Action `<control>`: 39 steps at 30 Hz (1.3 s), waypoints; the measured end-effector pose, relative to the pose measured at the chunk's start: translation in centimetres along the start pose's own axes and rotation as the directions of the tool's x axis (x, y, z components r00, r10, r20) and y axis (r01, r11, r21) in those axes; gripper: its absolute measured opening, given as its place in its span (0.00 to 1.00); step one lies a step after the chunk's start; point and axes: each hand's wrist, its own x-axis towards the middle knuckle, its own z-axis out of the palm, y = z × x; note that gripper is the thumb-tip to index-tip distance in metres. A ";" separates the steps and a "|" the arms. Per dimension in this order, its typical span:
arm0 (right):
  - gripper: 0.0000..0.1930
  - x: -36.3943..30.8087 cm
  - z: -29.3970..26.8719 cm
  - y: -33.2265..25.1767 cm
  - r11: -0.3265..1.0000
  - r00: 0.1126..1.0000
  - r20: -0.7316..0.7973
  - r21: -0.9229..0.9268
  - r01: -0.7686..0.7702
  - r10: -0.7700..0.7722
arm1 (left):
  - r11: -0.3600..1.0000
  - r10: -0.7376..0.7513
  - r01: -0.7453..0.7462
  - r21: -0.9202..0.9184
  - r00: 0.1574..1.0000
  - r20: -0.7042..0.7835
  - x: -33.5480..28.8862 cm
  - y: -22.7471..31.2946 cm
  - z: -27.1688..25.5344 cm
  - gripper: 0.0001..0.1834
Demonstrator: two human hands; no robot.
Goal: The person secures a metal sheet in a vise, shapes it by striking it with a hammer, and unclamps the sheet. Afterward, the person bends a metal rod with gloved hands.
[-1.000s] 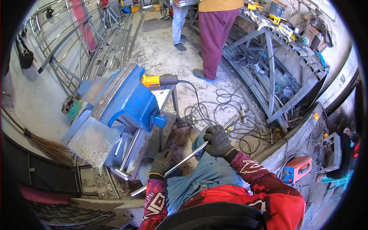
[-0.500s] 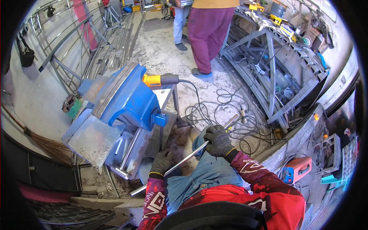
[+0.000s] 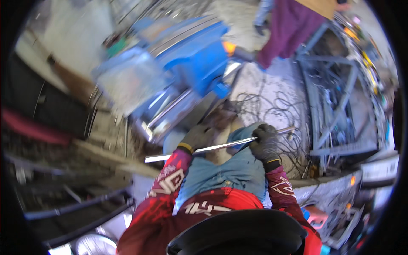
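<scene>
A long, shiny metal tube lies across my lap, over my jeans. My right hand, in a dark grey work glove, is closed round it near its right end. My left hand, gloved the same way, rests by the left knee beside the blue vise. The tube passes under my left wrist, apart from the visible fingers, which are blurred. Ahead to the left stands the big blue bench vise with its metal handle bar. A power tool with an orange body lies behind it.
Black cable lies in loops on the floor ahead. To the right is a grey metal frame loaded with stock. A person in maroon trousers stands ahead. At left a broom leans on the wall; an orange-red box sits at lower right.
My view has swung, so the vise and the people sit higher and farther right. The tube lies more level across the picture, with my right hand still round it.
</scene>
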 end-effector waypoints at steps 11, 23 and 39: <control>0.12 0.2 0.6 0.1 0.997 0.997 0.011 -0.036 0.073 -0.072 | 0.999 0.037 -0.042 -0.015 0.965 -0.261 -3.0 1.7 0.6 0.13; 0.19 1.3 -1.9 4.3 0.991 0.971 0.200 0.045 0.127 -0.134 | 0.803 -0.042 0.428 0.414 0.734 -0.678 -15.2 2.1 -4.2 0.18; 0.16 2.3 0.0 25.0 0.874 0.882 0.078 0.119 -0.472 0.465 | 0.899 -0.345 0.410 -0.153 0.449 -0.825 -20.7 -4.3 -4.3 0.12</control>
